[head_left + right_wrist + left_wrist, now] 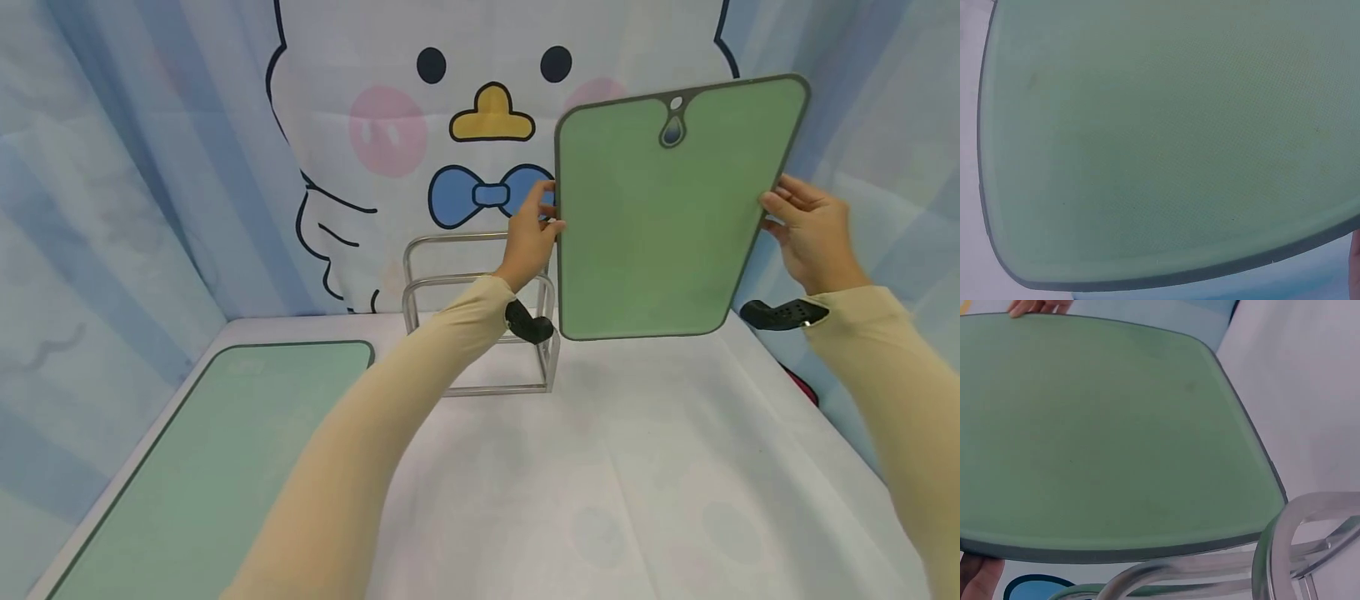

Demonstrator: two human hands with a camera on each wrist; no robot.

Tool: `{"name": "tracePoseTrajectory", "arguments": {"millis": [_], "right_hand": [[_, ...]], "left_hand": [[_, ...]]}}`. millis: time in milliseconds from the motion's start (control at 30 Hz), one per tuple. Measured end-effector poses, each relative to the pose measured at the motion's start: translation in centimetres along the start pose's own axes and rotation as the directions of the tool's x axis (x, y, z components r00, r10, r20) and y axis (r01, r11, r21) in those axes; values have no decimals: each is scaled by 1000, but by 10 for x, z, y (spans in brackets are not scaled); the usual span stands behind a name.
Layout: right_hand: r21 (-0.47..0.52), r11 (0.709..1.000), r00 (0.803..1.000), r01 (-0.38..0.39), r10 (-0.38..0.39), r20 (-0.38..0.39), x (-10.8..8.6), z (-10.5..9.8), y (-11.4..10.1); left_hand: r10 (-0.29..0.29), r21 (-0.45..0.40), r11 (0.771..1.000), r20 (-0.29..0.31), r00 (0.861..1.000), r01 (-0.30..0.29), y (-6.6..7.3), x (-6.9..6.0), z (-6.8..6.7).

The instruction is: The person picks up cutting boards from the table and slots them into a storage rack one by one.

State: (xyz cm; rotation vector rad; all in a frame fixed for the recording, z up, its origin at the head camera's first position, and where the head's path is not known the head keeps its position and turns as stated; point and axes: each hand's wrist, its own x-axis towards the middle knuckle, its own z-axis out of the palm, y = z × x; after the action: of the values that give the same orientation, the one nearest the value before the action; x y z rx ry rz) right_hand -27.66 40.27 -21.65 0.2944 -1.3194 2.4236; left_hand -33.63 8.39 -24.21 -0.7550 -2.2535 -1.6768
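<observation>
A green cutting board [667, 225] with a grey rim and a hanging hole near its top edge is held upright above the back right of the table. My left hand [528, 237] grips its left edge, and my right hand [810, 225] pinches the right edge between thumb and fingers. Just left of the board stands a metal wire rack [498, 389], partly hidden behind my left forearm. In the left wrist view the board's lower corner is close to the rack's rail [1316, 503]; I cannot tell if they touch. The right wrist view is mostly filled by the board [1147, 156].
A larger light green mat or board [247, 450] with a dark rim lies flat on the left of the white table [600, 467]. A patterned curtain [225, 125] hangs behind and at both sides. Something red and dark [801, 385] shows past the right table edge.
</observation>
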Motion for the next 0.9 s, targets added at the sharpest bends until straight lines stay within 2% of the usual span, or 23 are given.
{"name": "tracePoseTrajectory", "arguments": {"millis": [167, 400, 633, 900], "right_hand": [[-11, 1000, 999, 25, -25, -23, 6, 9, 6], [-64, 997, 999, 51, -50, 13, 8, 20, 16], [-80, 996, 999, 33, -31, 23, 8, 28, 26], [-99, 995, 999, 22, -18, 42, 11, 38, 38]], "left_hand": [[4, -5, 1000, -14, 1000, -4, -2, 2, -9], [7, -20, 1000, -51, 999, -8, -9, 2, -19], [-5, 32, 999, -70, 998, 7, -14, 1, -31], [-28, 16, 999, -78, 997, 30, -20, -2, -44]]}}
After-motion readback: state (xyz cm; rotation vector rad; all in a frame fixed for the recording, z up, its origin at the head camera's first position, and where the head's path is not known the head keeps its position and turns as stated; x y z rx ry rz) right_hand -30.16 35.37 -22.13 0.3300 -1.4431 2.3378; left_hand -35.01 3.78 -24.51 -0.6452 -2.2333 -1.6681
